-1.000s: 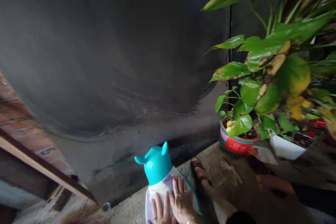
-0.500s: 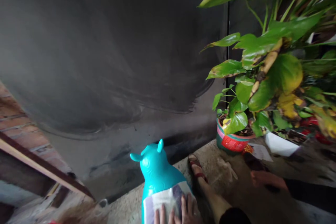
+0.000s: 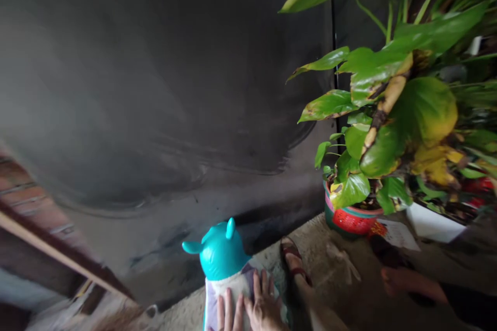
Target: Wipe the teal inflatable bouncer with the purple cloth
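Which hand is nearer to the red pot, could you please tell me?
Right: the right hand lies on the cloth, left of the pot; the left hand lies farther left.

Cloth [image 3: 238,284] lies on toy [image 3: 222,254], left of flowerpot [image 3: 352,221].

It is dim. The dark wall [image 3: 174,88] looks palest at nine o'clock. Leaves [image 3: 368,77] shine at two o'clock, and outer edges look stretched and blurry.

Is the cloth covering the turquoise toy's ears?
No, both ears stick out bare from the turquoise head, while the cloth lies behind it under the left hand and right hand.
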Available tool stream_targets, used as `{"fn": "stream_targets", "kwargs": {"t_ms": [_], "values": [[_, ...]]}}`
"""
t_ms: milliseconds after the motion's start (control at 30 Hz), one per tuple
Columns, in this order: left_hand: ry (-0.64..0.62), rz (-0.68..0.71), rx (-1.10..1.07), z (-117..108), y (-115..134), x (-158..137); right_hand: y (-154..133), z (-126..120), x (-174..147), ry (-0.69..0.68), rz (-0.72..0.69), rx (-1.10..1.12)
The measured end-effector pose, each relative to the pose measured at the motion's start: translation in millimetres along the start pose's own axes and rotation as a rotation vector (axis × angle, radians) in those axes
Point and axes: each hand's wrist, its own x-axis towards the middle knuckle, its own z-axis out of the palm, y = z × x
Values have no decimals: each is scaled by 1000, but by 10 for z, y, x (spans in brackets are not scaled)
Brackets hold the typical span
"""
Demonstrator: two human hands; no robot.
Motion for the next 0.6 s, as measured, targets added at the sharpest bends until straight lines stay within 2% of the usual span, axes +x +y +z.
{"fn": "stream_targets", "kwargs": {"t_ms": [100, 167, 233, 333, 400, 500, 600], "values": [[1, -69, -29, -477, -290, 124, 160, -272, -50, 10, -47, -16], [45, -109, -35, -775, -488, 316, 323, -479, 100, 29, -71, -25], [88, -131, -36, -978, -615, 515, 491, -657, 336, 48, -76, -31], [137, -135, -32, -1122, -641, 701, 699, -808, 617, 67, -62, -34], [155, -124, -42, -1182, -602, 746, 773, -821, 658, 70, -52, -39], [138, -99, -95, -1258, -580, 721, 728, -711, 519, 67, -60, -55], [85, -108, -145, -1163, -704, 459, 476, -443, 255, 50, -99, -86]]}}
